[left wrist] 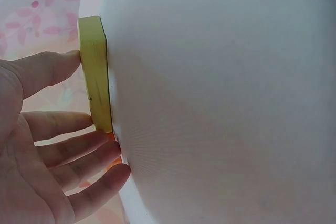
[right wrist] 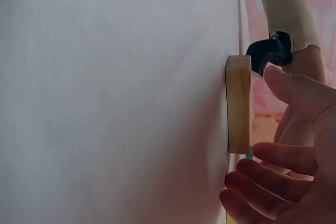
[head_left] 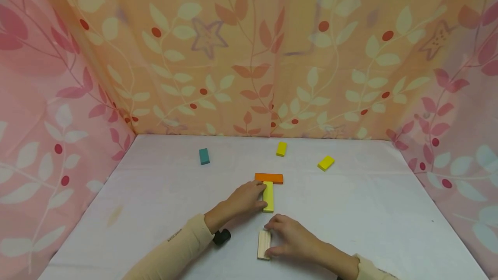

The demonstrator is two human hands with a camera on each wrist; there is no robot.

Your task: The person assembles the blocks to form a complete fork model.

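Evidently, from where I stand, the step in hand is fingertip positioning of two blocks lying on the table (head_left: 350,211). Take the orange block (head_left: 268,177) as datum; it lies crosswise to the person. The long yellow block (head_left: 269,198) runs out from its near side, end-on and just beside it; whether the two touch cannot be confirmed. The plain wooden block (head_left: 263,244) lies on the same near side, well apart from the orange block and roughly in line with the long yellow block.

For good results, apply light, even pressure near both ends of a block so that it slides without turning. Keep it flat, and check its line against the orange block before letting go. Excess force toward the orange block could skew it.

Left hand (head_left: 245,198): fingers extended and spread; thumb and index fingertips touch the long yellow block toward its two ends. Right hand (head_left: 293,237): thumb and fingers wide apart beside the plain wooden block, no grasp formed. Its index fingertip is at the end toward the orange block; contact there cannot be told.
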